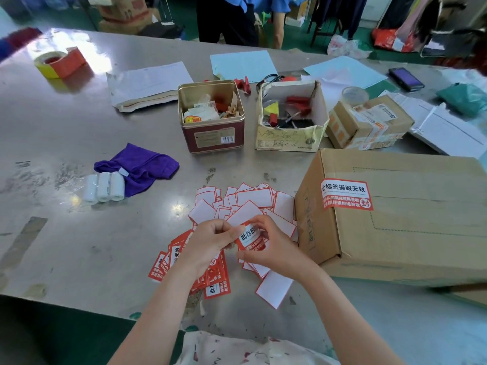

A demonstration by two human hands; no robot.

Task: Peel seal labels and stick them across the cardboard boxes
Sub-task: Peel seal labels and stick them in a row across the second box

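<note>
left hand [210, 239]: fingers curled, pinching left edge of the label [251, 237]
right hand [268, 242]: pinching the same label from the right, thumb on top
label: held between both hands, just above the table [79, 246]
label pile [210, 275]: red, printed side up, under the left hand
backing pile [247, 204]: white slips, just beyond the hands
cardboard box [411, 233]: right of hands, one red sticker [346, 194] across its top edge
far: purple cloth [142, 167], tin [210, 117], open small box [291, 117]

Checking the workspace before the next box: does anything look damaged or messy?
The open white carton beside the tin has a torn, crumpled front rim. Peeled white backings lie scattered loose by the cardboard box.
</note>
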